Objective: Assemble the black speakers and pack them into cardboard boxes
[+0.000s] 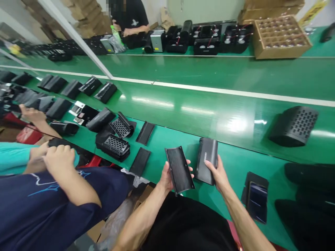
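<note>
My left hand [166,177] is closed around a flat black plastic panel [180,169], its hollow inner side with raised edges facing up. To the right, my right hand [218,170] grips a black plastic housing [208,153] that has small white lettering on its face. The housing is at the green bench, close beside the panel; whether it rests on the surface I cannot tell. Left of my hands, two similar black panels lie on the bench, one nearer [140,161] and one farther [145,132].
Perforated black parts [115,146] are stacked at left, by a co-worker's arm [65,170]. A phone [257,202] lies at right. A perforated black housing [294,126] sits on the green belt [183,101]. Across it are a partitioned cardboard box [281,52] and another person [131,17].
</note>
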Action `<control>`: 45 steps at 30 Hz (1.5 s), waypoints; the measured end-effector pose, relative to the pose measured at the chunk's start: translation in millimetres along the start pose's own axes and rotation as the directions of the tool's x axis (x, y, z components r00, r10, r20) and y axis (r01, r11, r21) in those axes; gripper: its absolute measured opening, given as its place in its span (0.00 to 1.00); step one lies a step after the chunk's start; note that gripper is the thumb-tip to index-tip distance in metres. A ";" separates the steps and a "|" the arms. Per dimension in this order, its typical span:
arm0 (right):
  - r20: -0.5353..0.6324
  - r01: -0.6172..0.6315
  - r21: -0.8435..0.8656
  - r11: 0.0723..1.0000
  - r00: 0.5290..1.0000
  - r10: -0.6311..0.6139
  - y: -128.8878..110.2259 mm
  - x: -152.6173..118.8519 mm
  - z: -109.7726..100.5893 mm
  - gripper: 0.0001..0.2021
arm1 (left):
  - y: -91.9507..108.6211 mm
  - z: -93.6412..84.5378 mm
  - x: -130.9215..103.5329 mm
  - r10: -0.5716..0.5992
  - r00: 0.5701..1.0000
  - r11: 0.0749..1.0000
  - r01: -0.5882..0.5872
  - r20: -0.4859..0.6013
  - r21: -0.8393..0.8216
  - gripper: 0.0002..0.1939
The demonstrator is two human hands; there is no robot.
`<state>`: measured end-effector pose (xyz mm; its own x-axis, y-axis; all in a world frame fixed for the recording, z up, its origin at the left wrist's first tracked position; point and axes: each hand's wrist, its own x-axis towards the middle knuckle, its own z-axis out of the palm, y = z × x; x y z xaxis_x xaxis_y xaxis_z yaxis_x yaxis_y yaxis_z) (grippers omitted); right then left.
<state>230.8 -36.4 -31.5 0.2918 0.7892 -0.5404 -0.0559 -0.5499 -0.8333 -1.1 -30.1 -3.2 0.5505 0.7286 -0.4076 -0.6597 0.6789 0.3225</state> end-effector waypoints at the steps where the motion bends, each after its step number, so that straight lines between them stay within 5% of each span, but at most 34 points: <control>1: 0.019 -0.026 0.023 0.999 0.999 0.025 -10.2 -7.1 -8.8 0.53 | -3.6 0.2 3.7 0.024 1.000 1.000 -0.024 -0.011 -0.009 0.50; 4: 0.073 -0.030 0.014 0.999 0.997 0.029 -44.0 -33.4 -29.9 0.48 | -18.6 3.0 15.2 0.081 0.995 0.996 -0.084 -0.053 -0.042 0.43; 11: 0.103 0.176 -0.424 0.888 0.984 -0.146 -90.5 -73.7 -27.1 0.57 | -45.9 29.5 39.6 -0.091 0.994 0.994 0.094 0.063 -0.056 0.41; 19: 0.108 0.238 -0.635 0.735 0.969 -0.220 -101.3 -91.4 -25.1 0.52 | -51.5 59.3 42.1 0.035 0.997 0.999 -0.034 0.066 -0.025 0.48; 29: 0.150 0.216 -0.687 0.694 0.976 -0.156 -79.1 -85.4 -40.6 0.56 | -65.2 61.6 43.6 0.108 0.993 0.994 -0.108 0.049 0.001 0.49; 36: 0.188 0.182 -0.629 0.756 0.979 -0.079 -74.9 -73.3 -52.3 0.57 | -69.4 71.3 45.4 0.073 0.995 0.996 -0.076 0.065 0.037 0.47; 41: 0.219 0.194 -0.577 0.793 0.973 -0.079 -82.2 -78.6 -60.1 0.55 | -72.0 75.2 49.5 0.113 0.989 0.994 -0.111 -0.096 0.024 0.44; 45: -0.047 0.219 -0.475 0.852 0.961 -0.273 -53.5 -104.6 -48.4 0.61 | -79.3 78.3 54.6 0.229 0.907 0.973 -0.216 -0.354 0.076 0.43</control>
<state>249.5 -102.8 75.2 0.3410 0.8956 -0.2859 0.4698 -0.4257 -0.7734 121.3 -37.1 15.8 0.1665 0.7839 -0.5982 -0.7221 0.5101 0.4674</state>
